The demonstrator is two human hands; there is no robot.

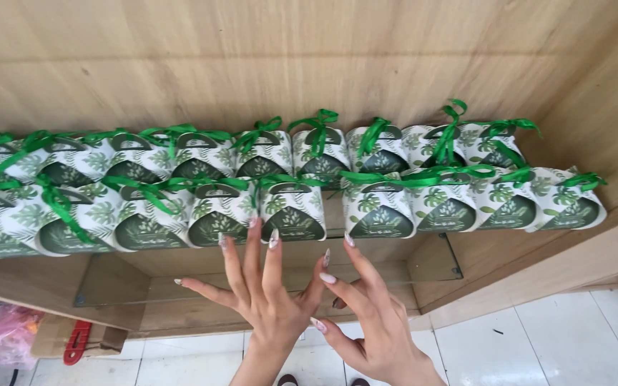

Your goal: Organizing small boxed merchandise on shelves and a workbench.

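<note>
My left hand and right hand hovered spread and empty under the near row of leaf-printed gift boxes, probably for straightening the gap on the glass shelf

pink plastic bag lower left | red tool beside it | white tiled floor

Left hand raised, palm away, fingers spread wide and straight, long pale nails. Right hand just beside it, fingers loosely fanned, slightly curled, holding nothing.
</note>
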